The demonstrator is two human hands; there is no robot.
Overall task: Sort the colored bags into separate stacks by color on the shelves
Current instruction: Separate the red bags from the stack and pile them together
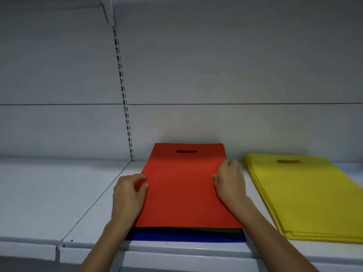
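We had both hands on the red bag (184, 185), which topped the mixed pile mid-shelf (59, 193). The left hand (129, 195) curled over its left edge, thumb on top, pinching. The right hand (229, 183) gripped the right edge with bent fingers. Any fingertips underneath we couldn't see. Below the red, only a green sliver (216, 230) and the front edge of a blue bag (184, 237) showed. The yellow stack (306, 197) lay just to the right, cut off by the frame.

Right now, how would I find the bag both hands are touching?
Look at the white shelf. Find the pile left of the yellow stack. The red bag lies on top, above a green bag and a blue bag.
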